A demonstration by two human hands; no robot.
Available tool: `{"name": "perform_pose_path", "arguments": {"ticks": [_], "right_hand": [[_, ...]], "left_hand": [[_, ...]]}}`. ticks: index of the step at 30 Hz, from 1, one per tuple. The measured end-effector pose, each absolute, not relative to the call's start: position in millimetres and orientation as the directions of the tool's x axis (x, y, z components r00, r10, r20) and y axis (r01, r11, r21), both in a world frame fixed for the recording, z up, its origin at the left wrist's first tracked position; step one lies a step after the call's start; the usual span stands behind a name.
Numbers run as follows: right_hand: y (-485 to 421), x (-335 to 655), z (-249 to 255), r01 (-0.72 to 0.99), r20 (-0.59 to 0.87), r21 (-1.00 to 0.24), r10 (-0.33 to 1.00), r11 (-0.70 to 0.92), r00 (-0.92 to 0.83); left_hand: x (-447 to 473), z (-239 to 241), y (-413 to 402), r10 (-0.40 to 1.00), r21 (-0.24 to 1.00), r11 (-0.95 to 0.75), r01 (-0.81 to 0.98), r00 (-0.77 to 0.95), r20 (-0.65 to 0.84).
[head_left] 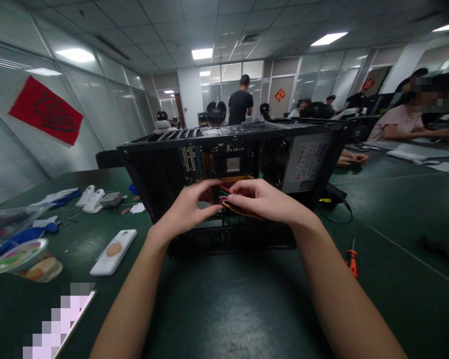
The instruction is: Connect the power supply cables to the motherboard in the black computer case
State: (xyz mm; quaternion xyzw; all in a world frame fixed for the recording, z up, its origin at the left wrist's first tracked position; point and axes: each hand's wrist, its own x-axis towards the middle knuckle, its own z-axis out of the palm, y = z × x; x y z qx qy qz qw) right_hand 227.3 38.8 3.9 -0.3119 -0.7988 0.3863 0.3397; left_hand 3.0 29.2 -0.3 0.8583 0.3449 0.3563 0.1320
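A black computer case [142,164] stands on the table with its side open toward me. Inside it are a motherboard [213,154], a fan [275,158] and a silver power supply [309,162]. My left hand [185,207] is in the lower part of the opening, thumb and fingers curved around a dark part that I cannot make out. Against it, my right hand [264,199] pinches a bundle of red, black and yellow power cables [243,211]. The fingers partly hide where the cables end.
An orange-handled screwdriver [352,262] lies to the right, near a black cord [344,214]. On the left are a white phone-shaped case [114,253], a lidded plastic cup [26,262] and a plastic bag [15,224]. Other people sit at the right; one person [241,102] stands behind.
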Motion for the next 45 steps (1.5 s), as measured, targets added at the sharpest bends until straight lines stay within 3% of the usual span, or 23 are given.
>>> {"name": "perform_pose_path", "arguments": {"ticks": [7,15,20,28,45], "right_hand": [[37.1,214.6,0.1,0.225,0.32,-0.824,0.755,0.52,-0.572],[36.9,212.7,3.1,0.221,0.387,-0.815,0.786,0.537,-0.482],[31.7,216.1,7.1,0.217,0.329,-0.841,0.786,0.496,-0.523],[39.1,220.7,-0.3,0.284,0.35,-0.809,0.811,0.514,-0.469],[36.2,223.5,-2.7,0.369,0.183,-0.803,0.782,0.469,-0.596]], "left_hand": [[6.4,1.6,23.3,0.612,0.426,-0.791,0.44,0.566,0.552],[4.8,4.2,19.6,0.622,0.445,-0.783,0.434,0.547,0.56],[5.7,3.2,20.6,0.626,0.465,-0.779,0.42,0.563,0.539],[15.6,3.2,20.7,0.64,0.346,-0.761,0.549,0.547,0.539],[22.3,-1.1,23.0,0.699,0.358,-0.711,0.605,0.551,0.457]]}}
